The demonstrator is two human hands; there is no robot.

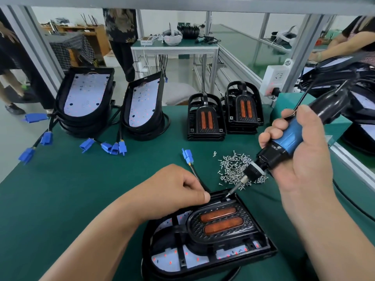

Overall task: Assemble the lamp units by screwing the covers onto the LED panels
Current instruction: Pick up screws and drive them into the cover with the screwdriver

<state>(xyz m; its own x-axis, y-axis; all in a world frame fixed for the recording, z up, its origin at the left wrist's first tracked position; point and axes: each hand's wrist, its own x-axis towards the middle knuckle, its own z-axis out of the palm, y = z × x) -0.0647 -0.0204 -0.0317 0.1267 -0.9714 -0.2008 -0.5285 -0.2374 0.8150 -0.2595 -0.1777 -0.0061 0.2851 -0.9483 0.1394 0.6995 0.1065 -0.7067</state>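
"Closest to the lens lay the lamp unit (261, 250), at lower centre of the frame. Its cover (221, 222) sat on the LED panel (164, 260), and its long axis ran from lower left up towards the right."

"And the hands?"

"Well, the right hand (300, 159) gripped the electric screwdriver (284, 145), which slanted down from the upper right. Its bit (233, 191) met the cover's far corner. Just left of that corner the left hand (178, 189) rested, fingers curled and thumb and forefinger pinched. Whether they held a screw, I couldn't tell."

"Which hand was nearer the hole?"

"That left one, almost touching. I judged the driver wanted standing squarer first. Beyond it lay loose screws (235, 169), then spare covers (206, 120) and bare panels (85, 102) higher up."
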